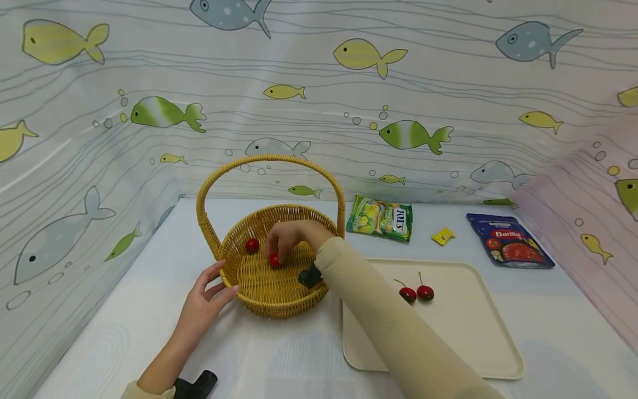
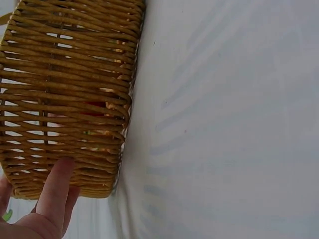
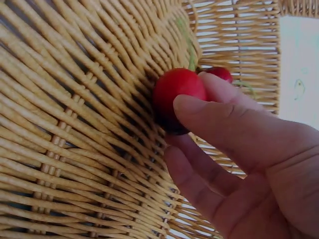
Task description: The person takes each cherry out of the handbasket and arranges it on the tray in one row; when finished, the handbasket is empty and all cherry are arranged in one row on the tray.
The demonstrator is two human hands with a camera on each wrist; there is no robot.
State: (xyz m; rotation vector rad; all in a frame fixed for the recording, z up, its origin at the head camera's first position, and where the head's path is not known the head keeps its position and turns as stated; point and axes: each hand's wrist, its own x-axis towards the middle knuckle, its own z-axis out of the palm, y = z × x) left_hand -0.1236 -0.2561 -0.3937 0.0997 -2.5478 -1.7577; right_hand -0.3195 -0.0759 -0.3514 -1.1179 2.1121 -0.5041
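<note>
Inside the wicker basket (image 1: 279, 307), my right hand (image 1: 294, 235) pinches a red cherry (image 3: 179, 97) between thumb and fingers, low by the woven bottom. In the right wrist view its green stem points upward. A second cherry (image 1: 252, 245) lies further left in the basket; part of a cherry (image 3: 220, 74) also shows behind my fingers in the right wrist view. My left hand (image 1: 204, 302) rests against the basket's left side near the handle base, one finger (image 2: 56, 189) laid straight on the outer weave. Two dark red cherries (image 1: 407, 294) with stems lie on the cream tray (image 1: 468, 343).
The basket's tall handle (image 1: 271, 158) arches over its far side. Behind the tray lie a green snack packet (image 1: 380, 218), a small yellow sachet (image 1: 443, 236) and a blue Barilla pouch (image 1: 510, 241). A fish-patterned curtain (image 1: 319, 122) surrounds the table (image 1: 279, 354).
</note>
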